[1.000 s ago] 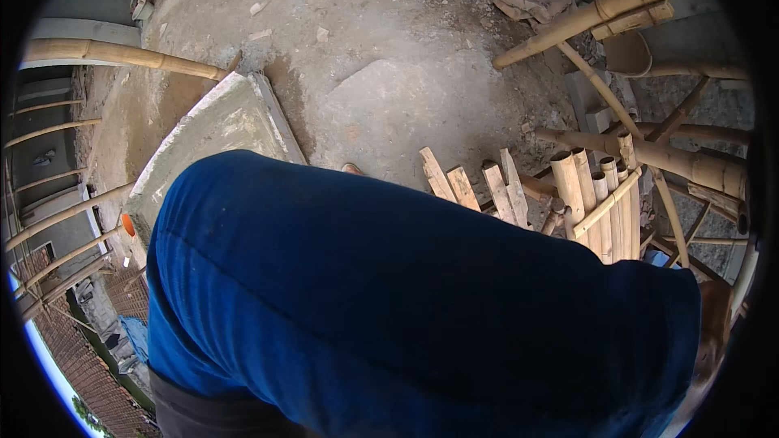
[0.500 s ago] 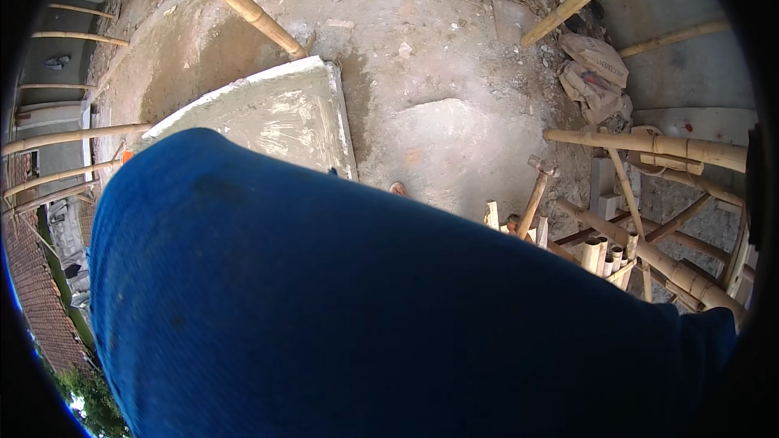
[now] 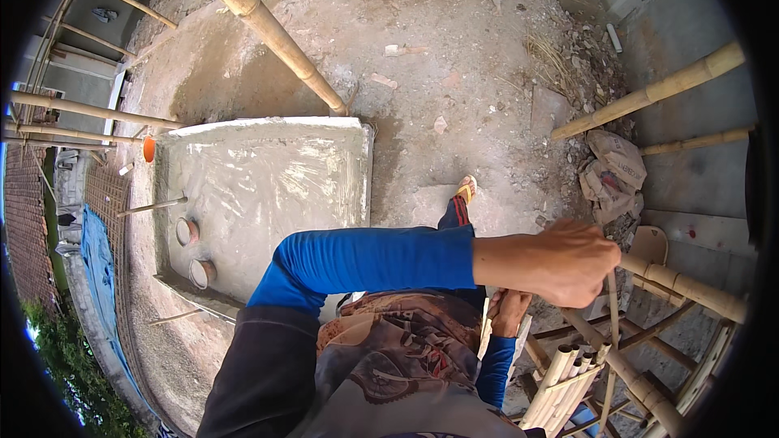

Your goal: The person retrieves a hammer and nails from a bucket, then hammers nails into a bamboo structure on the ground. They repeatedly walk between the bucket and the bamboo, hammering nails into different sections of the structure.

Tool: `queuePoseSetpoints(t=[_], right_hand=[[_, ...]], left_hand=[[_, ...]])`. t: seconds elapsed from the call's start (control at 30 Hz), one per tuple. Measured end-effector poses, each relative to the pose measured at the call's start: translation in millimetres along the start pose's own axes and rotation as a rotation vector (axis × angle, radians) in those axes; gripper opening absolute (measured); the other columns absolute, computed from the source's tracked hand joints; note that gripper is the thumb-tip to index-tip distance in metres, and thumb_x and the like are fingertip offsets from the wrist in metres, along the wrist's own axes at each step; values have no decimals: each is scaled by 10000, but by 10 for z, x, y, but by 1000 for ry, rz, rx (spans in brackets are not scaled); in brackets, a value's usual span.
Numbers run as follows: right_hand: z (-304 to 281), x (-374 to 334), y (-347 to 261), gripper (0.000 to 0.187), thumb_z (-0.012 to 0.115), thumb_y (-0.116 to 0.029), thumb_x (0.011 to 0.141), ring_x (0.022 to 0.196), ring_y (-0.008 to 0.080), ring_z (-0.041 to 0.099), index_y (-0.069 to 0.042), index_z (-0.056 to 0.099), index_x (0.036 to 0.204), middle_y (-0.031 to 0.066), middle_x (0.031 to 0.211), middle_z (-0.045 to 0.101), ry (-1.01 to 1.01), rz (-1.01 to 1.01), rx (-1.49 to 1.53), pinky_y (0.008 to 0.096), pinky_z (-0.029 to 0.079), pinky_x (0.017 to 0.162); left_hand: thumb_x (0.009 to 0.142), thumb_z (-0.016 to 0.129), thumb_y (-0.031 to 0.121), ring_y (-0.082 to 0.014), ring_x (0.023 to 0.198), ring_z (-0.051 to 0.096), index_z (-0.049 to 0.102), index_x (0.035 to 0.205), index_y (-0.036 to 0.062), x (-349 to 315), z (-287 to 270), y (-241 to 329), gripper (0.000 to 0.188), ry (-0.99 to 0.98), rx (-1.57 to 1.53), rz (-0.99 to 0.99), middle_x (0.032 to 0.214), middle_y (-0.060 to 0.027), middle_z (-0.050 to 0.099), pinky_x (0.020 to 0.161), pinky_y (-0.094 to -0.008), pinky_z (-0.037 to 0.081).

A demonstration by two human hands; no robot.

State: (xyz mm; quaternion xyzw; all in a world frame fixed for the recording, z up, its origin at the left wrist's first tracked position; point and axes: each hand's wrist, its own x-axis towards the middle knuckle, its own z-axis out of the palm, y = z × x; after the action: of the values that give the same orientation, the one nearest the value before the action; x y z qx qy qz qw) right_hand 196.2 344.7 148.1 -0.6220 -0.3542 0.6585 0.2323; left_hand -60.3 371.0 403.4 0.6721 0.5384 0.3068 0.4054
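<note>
My left arm, in a blue sleeve, reaches across my body to the right. At its end my left hand [image 3: 564, 264] is closed in a fist, and whatever it may hold is hidden. Just beyond it a thin bamboo upright [image 3: 613, 332] shows. Lower down and nearer my body, my right hand [image 3: 510, 308] has its fingers curled, its grip partly covered by the left forearm. Pale wooden strips [image 3: 487, 332] stand beside the right hand. Right of them is a bundle of cut bamboo poles [image 3: 560, 385] with open ends up.
On the left lies a low-walled cement basin [image 3: 361, 123] with two round pipe-like pieces [image 3: 187, 232] inside. Bamboo props [image 3: 268, 28] slant around it. Bamboo scaffolding [image 3: 682, 288] and crumpled paper sacks [image 3: 613, 174] stand right. My sandalled foot [image 3: 466, 188] rests on the rough ground.
The blue sleeve that covered much of the view has swung down and right, exposing both hands and my torso. The hammer seen upright at the right no longer shows. The view has shifted.
</note>
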Motion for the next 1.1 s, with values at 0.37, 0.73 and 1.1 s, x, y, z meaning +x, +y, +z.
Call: queuePoseSetpoints(t=[0.37,0.73,1.1], right_hand=[[2242,1749,-2340,288,594,-305,1062,480,127,550,-19,611,1042,45,649,546,-628,-431,-823,312,453,456],[6324,2656,-3321,355,699,-78,946,945,339,736,37,635,1276,255,1118,717,-1162,-1033,-891,373,566,818],[9798,3959,-3468,336,695,-99,922,853,408,721,31,662,1230,248,962,714,-1188,-935,-928,431,562,726]], left_hand=[[955,521,37,-54,528,431,644,1145,38,-865,-767,-2726,226,917,-1254,-686,744,-80,654,468,-238,325],[996,462,137,-203,694,604,578,1029,93,-506,-3010,-4694,129,1413,-1754,-411,804,-83,647,637,-341,498],[981,465,16,-141,646,577,706,1176,-26,-1057,-6204,-7047,314,1416,-1488,-426,857,-20,644,653,-297,508]])
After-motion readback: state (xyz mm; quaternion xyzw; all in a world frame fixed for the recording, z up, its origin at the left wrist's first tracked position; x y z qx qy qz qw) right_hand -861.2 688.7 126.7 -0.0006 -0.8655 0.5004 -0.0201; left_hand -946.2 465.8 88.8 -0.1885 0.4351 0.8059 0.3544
